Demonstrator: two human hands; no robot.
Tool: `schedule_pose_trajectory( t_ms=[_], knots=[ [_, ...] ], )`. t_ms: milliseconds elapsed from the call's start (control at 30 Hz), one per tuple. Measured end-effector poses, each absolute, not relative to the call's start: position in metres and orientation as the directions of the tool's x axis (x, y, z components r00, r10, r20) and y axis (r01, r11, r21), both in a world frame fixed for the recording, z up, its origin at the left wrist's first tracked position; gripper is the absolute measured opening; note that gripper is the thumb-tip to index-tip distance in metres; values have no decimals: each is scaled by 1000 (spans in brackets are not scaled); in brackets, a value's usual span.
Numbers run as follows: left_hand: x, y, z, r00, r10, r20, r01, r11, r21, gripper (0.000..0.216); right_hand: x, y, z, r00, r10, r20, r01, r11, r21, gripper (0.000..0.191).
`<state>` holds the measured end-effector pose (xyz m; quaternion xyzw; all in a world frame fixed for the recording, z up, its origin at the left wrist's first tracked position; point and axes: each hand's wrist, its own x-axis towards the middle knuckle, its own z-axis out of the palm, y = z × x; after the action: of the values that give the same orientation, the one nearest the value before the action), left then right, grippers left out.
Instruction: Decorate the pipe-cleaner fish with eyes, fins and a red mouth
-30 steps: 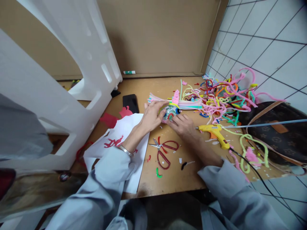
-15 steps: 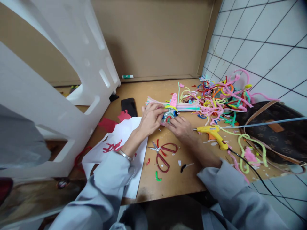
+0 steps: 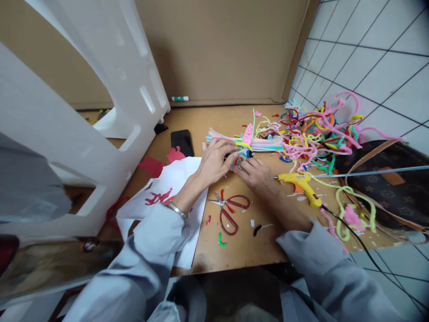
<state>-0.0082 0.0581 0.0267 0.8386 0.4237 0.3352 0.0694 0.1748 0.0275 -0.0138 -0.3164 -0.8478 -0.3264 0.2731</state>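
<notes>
Between my hands is a small clear craft figure (image 3: pixel 240 158) with round blue-and-black eyes, a red curved piece on its front and a yellow strip along its top. My left hand (image 3: pixel 216 157) is closed on its left side, the fingers over the upper edge. Low on the right side, my right hand (image 3: pixel 254 173) pinches it, fingertips partly hidden. Just behind it lies a bundle of pastel pipe cleaners (image 3: pixel 264 144) with a pink fuzzy piece (image 3: pixel 247 134) on top. Red-handled scissors (image 3: pixel 228 207) rest open on the table in front of my hands.
A yellow glue gun (image 3: pixel 301 184) lies right of my right hand, its black cord trailing off. Tangled pipe cleaners (image 3: pixel 321 134) and a brown bag (image 3: pixel 398 183) fill the right side. White paper (image 3: pixel 187 179), red scraps (image 3: pixel 152 167) and a black phone (image 3: pixel 182 142) are left.
My left hand has shifted slightly over the top of the craft figure, its fingers reaching further across. My right hand keeps its pinch. The view has moved a little.
</notes>
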Motion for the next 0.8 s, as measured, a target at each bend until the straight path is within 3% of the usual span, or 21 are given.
schedule_pose_trajectory(
  t_ms=[533,800],
  knots=[
    [-6,62,16,377,757,533,659,-624,420,33,176,28,-17,-629,350,694,723,591,358,26],
    [-8,64,15,370,764,528,669,-614,418,41,177,28,-22,-588,469,659,729,660,181,27]
  ],
)
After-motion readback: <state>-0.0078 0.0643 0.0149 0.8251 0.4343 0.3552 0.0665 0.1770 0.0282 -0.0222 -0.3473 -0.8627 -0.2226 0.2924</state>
